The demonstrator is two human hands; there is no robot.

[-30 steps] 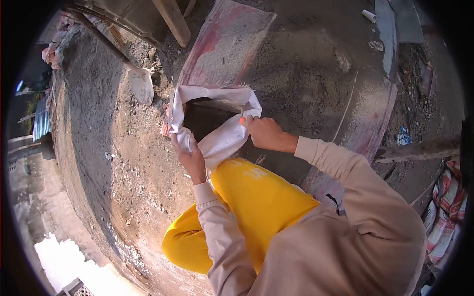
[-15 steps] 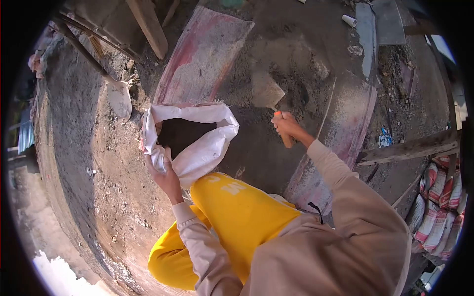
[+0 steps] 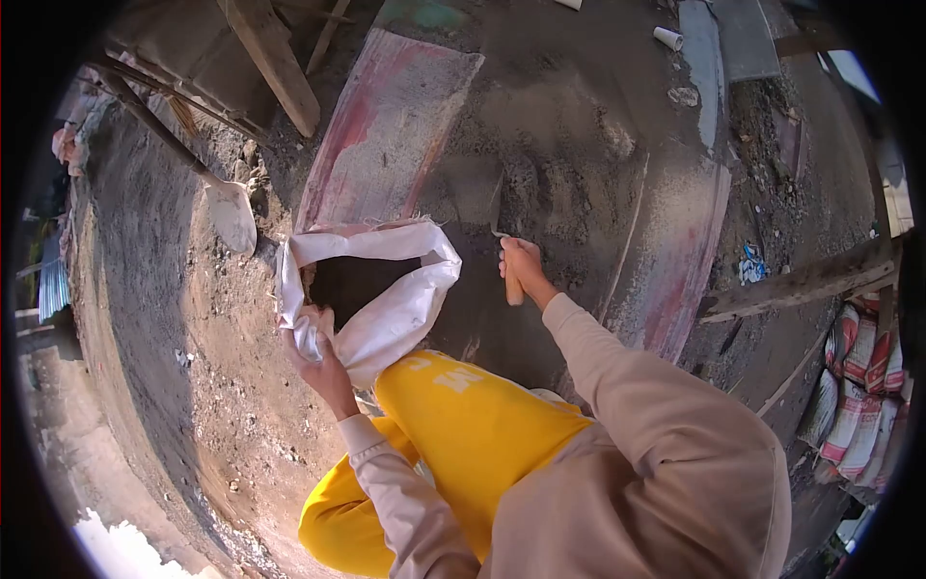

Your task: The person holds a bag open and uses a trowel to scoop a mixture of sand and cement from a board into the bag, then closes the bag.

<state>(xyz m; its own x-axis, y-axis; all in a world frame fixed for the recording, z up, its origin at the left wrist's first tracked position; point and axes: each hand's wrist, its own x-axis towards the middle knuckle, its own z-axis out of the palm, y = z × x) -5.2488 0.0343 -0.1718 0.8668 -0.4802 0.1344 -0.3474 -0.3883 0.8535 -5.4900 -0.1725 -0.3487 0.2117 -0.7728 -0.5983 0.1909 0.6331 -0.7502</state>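
Observation:
My left hand (image 3: pixel 326 374) grips the near-left rim of a white woven sack (image 3: pixel 395 317), whose mouth gapes upward. The inside of the sack is dark, so its contents cannot be made out. To the right of the sack, my right hand (image 3: pixel 522 262) is wrapped around the wooden handle of a trowel (image 3: pixel 514 288). The trowel's blade is turned edge-on and hard to see against the dark, sandy material (image 3: pixel 555 188) just beyond my fist.
A shovel (image 3: pixel 231 214) leans at the left on gritty ground. Reddish-white worn boards (image 3: pixel 386 125) flank the sandy material. A wooden beam (image 3: pixel 801 292) lies at the right, near a stack of red-and-white sacks (image 3: pixel 858 386). A white cup (image 3: pixel 667 39) lies at the far right.
My right hand has moved left toward the sack, and the trowel has turned from showing its flat blade to edge-on. My left hand keeps its hold on the sack rim.

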